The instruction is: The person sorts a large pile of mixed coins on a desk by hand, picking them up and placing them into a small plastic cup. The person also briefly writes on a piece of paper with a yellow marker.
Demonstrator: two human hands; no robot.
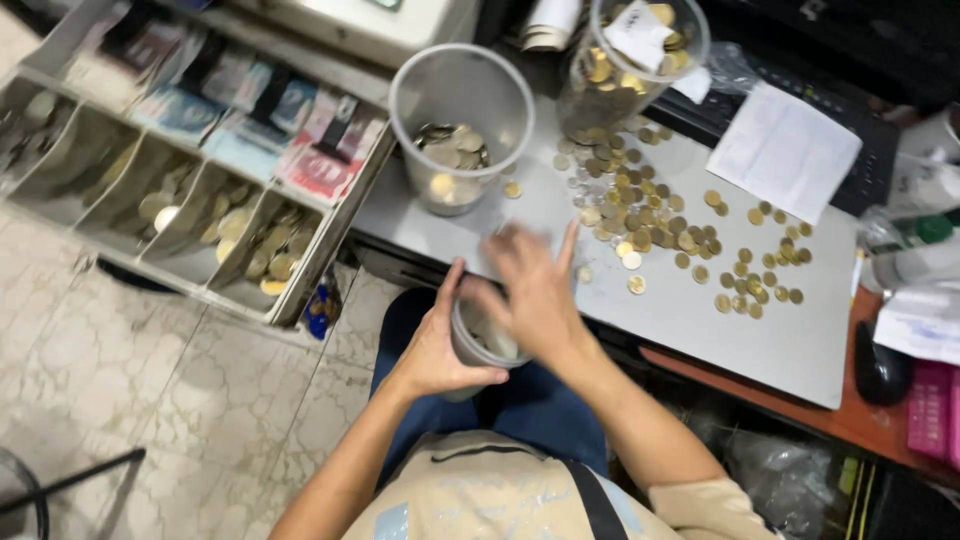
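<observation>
My left hand [437,345] grips a small clear plastic cup [478,345] held just below the edge of the grey counter [790,340], above my lap. My right hand [535,290] hovers over the cup's mouth, fingers spread and blurred, its fingertips at the counter edge. Whether it holds coins I cannot tell. Several gold and silver coins [650,215] lie scattered on the counter just beyond my right hand.
A clear tub [460,125] with silver coins stands on the counter's left. A tilted jar [625,65] of gold coins sits behind. An open cash drawer [190,160] with notes and coins is at left. Paper [785,150], black mouse [880,365], pink calculator [935,410] at right.
</observation>
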